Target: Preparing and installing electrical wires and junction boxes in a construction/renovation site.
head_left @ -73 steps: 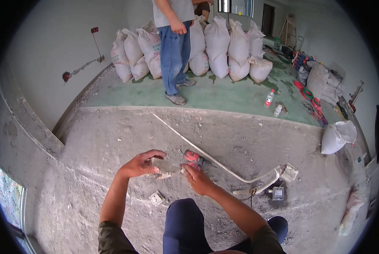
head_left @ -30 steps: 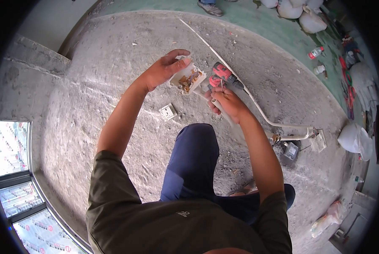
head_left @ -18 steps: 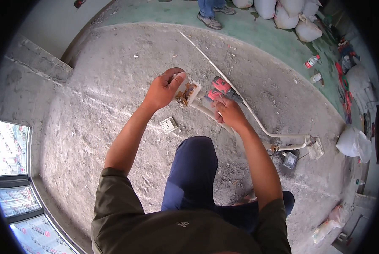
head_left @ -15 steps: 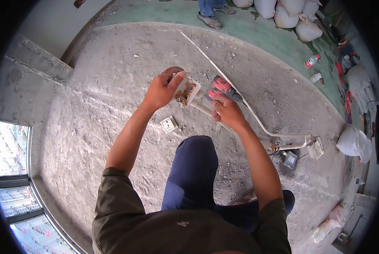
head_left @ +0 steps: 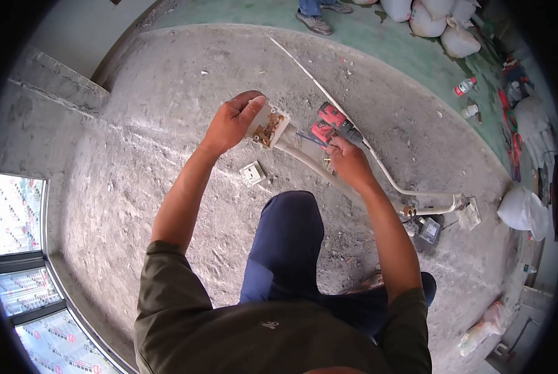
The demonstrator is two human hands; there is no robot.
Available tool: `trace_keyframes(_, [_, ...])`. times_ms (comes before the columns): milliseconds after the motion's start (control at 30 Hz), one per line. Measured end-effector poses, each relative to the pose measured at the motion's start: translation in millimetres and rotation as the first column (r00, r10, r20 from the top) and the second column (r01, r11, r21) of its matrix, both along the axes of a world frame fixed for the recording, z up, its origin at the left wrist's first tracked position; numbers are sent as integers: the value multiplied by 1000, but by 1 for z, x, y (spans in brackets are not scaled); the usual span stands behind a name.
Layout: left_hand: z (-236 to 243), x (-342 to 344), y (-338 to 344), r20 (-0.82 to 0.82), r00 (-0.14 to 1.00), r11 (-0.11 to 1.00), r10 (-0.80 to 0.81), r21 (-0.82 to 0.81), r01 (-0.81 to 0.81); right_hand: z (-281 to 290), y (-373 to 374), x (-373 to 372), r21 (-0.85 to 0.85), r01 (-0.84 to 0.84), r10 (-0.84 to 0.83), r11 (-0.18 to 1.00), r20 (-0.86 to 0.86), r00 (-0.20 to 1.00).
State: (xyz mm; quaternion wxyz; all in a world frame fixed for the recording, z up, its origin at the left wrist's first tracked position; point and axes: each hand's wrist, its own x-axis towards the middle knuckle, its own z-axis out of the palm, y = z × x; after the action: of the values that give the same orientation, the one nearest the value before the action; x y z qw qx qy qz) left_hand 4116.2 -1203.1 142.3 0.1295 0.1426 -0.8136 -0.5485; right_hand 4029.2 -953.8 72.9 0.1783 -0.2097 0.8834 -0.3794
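Observation:
My left hand (head_left: 233,123) is closed at the near-left edge of a white plastic junction box (head_left: 283,129), thumb along its upper rim. Brown dirt or mortar and what look like wires fill the box. A pale conduit (head_left: 310,163) runs from its side toward the lower right. In my right hand (head_left: 350,163) is a thin dark-shafted screwdriver (head_left: 308,138), its shaft pointing left at the box and its handle hidden by my fingers. Just beyond that hand, a red and black cordless drill (head_left: 332,118) lies on the floor. A square white socket plate (head_left: 252,174) rests below the box.
A thin white pipe (head_left: 310,77) crosses the rough concrete floor (head_left: 123,206) to a second box (head_left: 469,214) at right. A grey device (head_left: 428,230) sits near it. White sacks (head_left: 427,20), a bottle (head_left: 465,86) and another person's shoes (head_left: 314,23) are at the far side.
My right hand has moved slightly right, away from the box, and more of the screwdriver shaft shows. My left hand stays at the box. The view has shifted a little.

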Motion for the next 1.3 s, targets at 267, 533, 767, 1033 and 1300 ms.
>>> trace_keyframes(267, [-12,-3,-10,-21,1000,999,-1,44,2,-3,5,-7,2,-35,35,999,56,998])
trace_keyframes(533, [-26,-1,5,-96,982,976,-161,-161,144,-8,-12,-1,-59,-159,159,985,-17,987])
trace_keyframes(767, [-12,14,-39,-28,998,998,52,-37,-54,2,-1,-7,2,-162,161,987,-111,981])
trace_keyframes(1033, [-19,12,-37,-58,998,999,-16,-40,14,-10,-35,-9,-218,-36,-19,975,-248,968])
trace_keyframes(1300, [10,27,-44,-107,994,998,19,-56,-25,-22,-45,1,-200,-242,224,949,-108,969])
